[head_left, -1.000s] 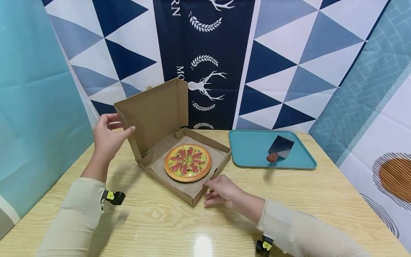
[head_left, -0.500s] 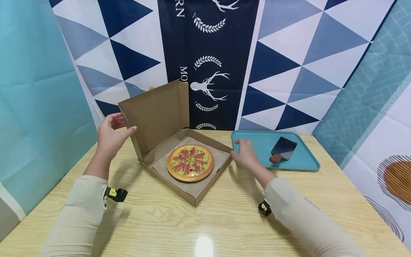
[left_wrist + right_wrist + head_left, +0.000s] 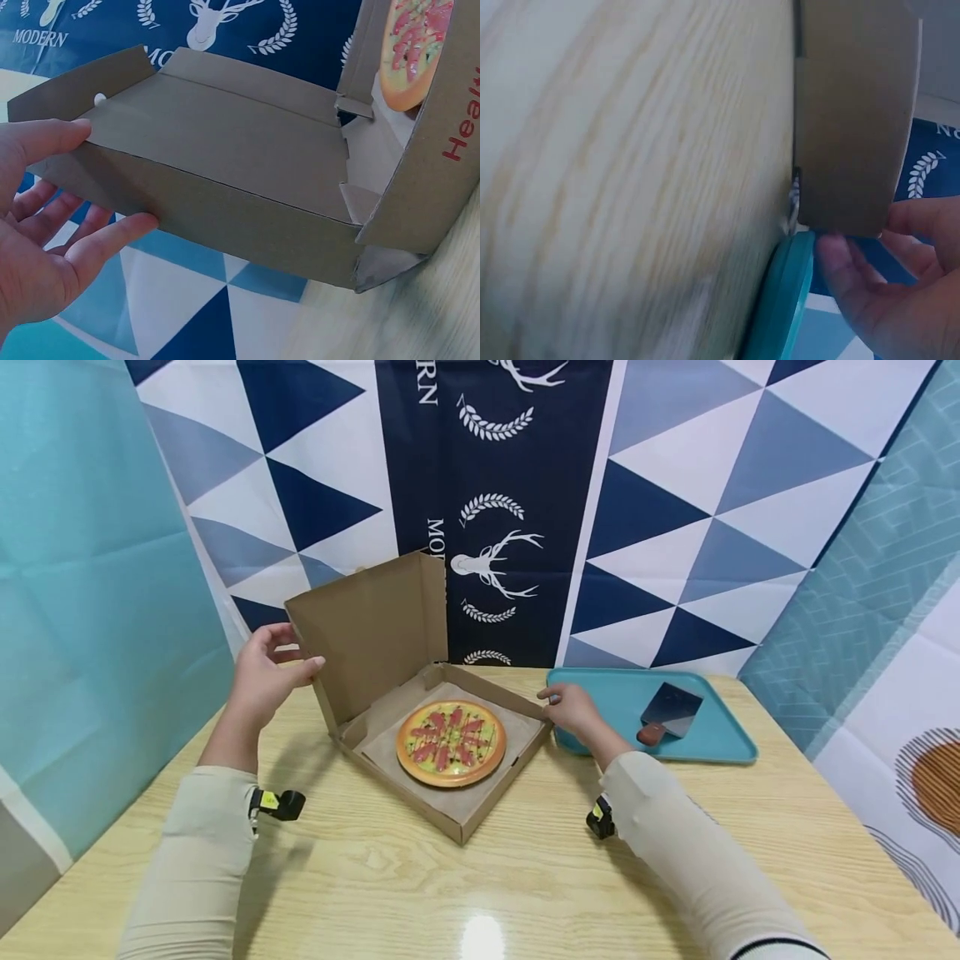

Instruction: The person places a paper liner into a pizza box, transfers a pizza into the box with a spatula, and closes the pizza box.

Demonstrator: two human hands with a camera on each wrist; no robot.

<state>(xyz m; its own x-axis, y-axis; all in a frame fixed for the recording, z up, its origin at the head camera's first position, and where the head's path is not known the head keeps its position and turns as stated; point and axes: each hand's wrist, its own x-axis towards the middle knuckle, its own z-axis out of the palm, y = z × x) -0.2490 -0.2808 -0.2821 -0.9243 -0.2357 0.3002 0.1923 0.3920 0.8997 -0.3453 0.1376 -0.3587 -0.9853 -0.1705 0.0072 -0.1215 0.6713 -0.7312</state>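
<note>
A cardboard pizza box (image 3: 482,806) stands on the table with its lid (image 3: 363,635) raised. Inside, on brown paper, lies a round pizza (image 3: 451,744) with red toppings, its edge also visible in the left wrist view. My left hand (image 3: 268,672) grips the lid by its left side; in the left wrist view, fingers and thumb lie around the lid's side wall (image 3: 225,206). At the box's right corner, my right hand (image 3: 573,706) holds the tray part of the box between thumb and fingers, seen also on the cardboard corner (image 3: 847,150) in the right wrist view.
A teal tray (image 3: 720,745) lies on the right of the wooden table (image 3: 375,893), close to my right hand. On it rests a pizza server (image 3: 672,710) with a brown handle. A patterned cloth (image 3: 510,460) hangs behind the box.
My right hand has moved from the box's near right edge back to its right corner and now holds it. My left hand keeps its hold on the lid. The head view has shifted slightly.
</note>
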